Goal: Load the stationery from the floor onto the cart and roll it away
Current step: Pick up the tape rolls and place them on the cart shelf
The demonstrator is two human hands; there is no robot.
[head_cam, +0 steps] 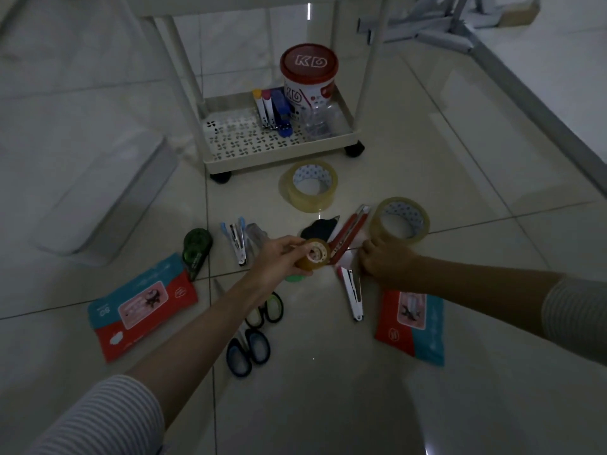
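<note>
My left hand (279,257) grips a small brown tape roll (313,257) just above the floor. My right hand (382,261) reaches down at the base of a large clear tape roll (399,223), fingers touching the floor items near a red cutter (349,233); what it holds is hidden. The white cart (279,152) stands ahead, its bottom tray holding a red-lidded tub (308,73), staplers (272,110) and a clear box. On the floor lie another clear tape roll (308,185), a pink stapler (351,295), a blue stapler (236,239), a green correction tape (196,249) and two scissors (259,326).
Two wipe packs lie on the tiles, one at the left (144,305) and one at the right (410,326). A white bin (108,198) lies to the left of the cart. Metal frame legs (443,31) stand at the back right.
</note>
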